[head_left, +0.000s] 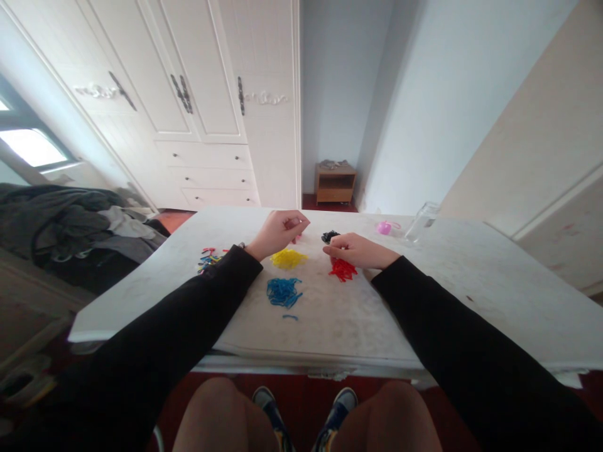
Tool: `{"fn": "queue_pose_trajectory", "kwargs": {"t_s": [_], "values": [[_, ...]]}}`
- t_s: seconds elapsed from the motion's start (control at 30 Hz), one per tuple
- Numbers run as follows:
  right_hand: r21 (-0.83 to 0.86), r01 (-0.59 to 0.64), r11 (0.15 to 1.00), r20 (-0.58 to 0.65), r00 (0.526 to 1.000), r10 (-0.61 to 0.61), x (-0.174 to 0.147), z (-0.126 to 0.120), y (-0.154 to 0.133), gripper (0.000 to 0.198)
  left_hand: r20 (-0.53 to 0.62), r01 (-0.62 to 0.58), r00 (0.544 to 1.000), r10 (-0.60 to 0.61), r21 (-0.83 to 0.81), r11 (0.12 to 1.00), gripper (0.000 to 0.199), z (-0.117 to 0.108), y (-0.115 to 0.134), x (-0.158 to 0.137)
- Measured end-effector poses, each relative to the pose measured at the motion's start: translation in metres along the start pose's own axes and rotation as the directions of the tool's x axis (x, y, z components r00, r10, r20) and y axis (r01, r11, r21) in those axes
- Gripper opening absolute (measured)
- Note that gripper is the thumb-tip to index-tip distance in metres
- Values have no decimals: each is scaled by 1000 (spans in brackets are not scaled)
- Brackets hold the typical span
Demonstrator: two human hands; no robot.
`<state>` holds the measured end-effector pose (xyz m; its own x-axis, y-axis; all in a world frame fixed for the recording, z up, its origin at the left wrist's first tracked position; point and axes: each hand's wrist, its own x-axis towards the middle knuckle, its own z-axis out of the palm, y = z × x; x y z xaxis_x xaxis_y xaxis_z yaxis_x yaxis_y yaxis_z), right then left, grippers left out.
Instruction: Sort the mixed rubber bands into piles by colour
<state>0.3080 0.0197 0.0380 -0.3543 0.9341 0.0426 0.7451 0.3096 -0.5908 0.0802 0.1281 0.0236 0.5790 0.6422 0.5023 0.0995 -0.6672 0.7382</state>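
My left hand (279,233) is above the far side of the table, its fingers pinched together; what they hold, if anything, is too small to make out. Partly hidden beneath it is something pink (299,238). Just in front lies a pile of thin yellow strips (288,258), like small rubber bands. My right hand (353,249) is closed between a black pile (330,236) and a red pile (343,270) of similar strips, covering part of both. Nearer me sits a blue pile (283,292), with one loose blue strip (290,317) apart from it.
Mixed coloured strips (210,258) lie left, partly behind my left sleeve. A pink round object (384,228) and a clear glass bottle (422,221) are at the back right of the white table (509,301). Dark clothes (70,232) are heaped beyond the left edge.
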Motion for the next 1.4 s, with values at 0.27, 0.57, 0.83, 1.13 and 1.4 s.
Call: {"fn": "queue_pose_trajectory", "kwargs": {"t_s": [0.27,0.57,0.83,1.13,1.4], "values": [[5,15,1000,-27,1000,-15,4,4,6,64,-34,-50,998,55,136,989,26,-6,-3,1],[-27,150,988,-159,975,-152,9,8,15,54,-232,87,970,-77,33,996,24,-49,11,-7],[-4,164,986,-215,963,-161,13,9,21,44,-95,406,913,-398,318,857,30,-154,11,-71],[17,125,992,-289,950,-115,12,7,28,46,63,319,904,-423,558,766,34,-156,-1,-96],[20,108,994,-297,950,-97,13,8,30,45,57,374,866,-497,587,718,28,-137,-2,-95]]}}
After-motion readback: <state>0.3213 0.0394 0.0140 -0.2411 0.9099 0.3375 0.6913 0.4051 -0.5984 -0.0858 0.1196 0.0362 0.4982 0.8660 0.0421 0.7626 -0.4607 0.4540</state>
